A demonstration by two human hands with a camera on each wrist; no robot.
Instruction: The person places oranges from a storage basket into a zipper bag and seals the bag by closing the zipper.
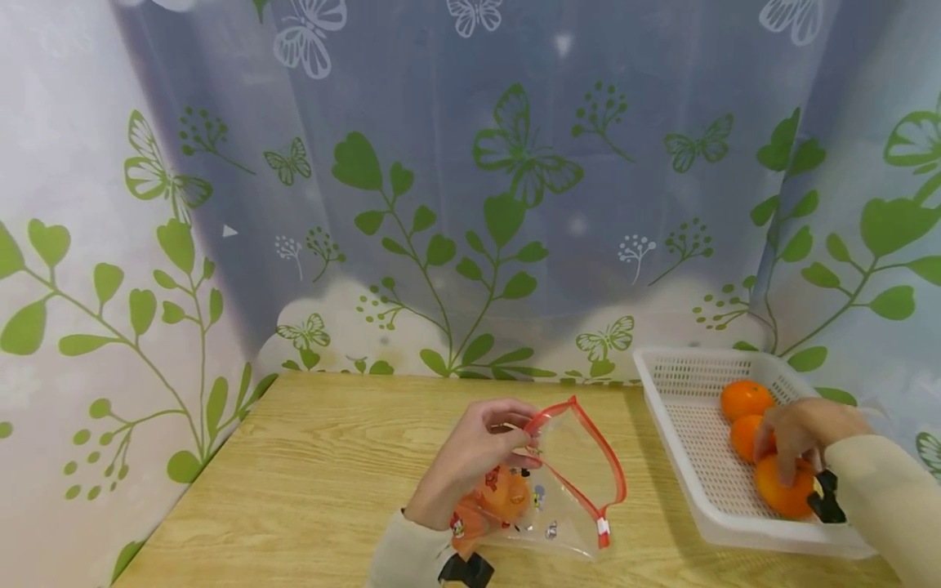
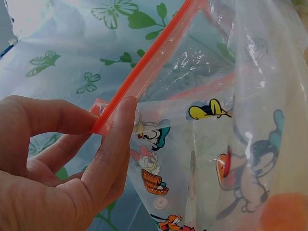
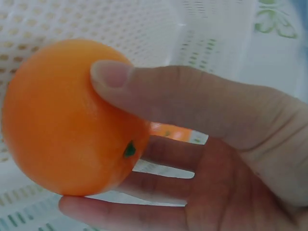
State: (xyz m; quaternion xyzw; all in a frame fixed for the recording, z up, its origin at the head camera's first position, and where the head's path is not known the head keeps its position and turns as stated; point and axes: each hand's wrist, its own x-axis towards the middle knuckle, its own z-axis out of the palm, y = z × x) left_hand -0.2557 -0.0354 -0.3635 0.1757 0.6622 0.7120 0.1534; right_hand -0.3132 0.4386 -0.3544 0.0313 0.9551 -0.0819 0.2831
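My left hand (image 1: 478,445) pinches the red zip edge of a clear plastic zip bag (image 1: 581,457) printed with cartoon figures. In the left wrist view the thumb and index finger (image 2: 122,120) nip that red strip. The bag's mouth gapes toward the right, and an orange (image 1: 510,494) shows inside it. Over the white basket (image 1: 706,523), my right hand (image 1: 801,433) grips an orange (image 3: 67,120), thumb on one side and fingers curled round the other. Behind it in the basket are two more oranges, one at the back (image 1: 746,400) and one partly hidden by the hand (image 1: 746,438).
The basket stands at the right of the wooden table (image 1: 309,465), its slotted walls rising around the oranges. A curtain (image 1: 412,245) with green leaves and butterflies hangs behind the table and along both sides. A white zip slider (image 1: 604,527) sits at the bag's near corner.
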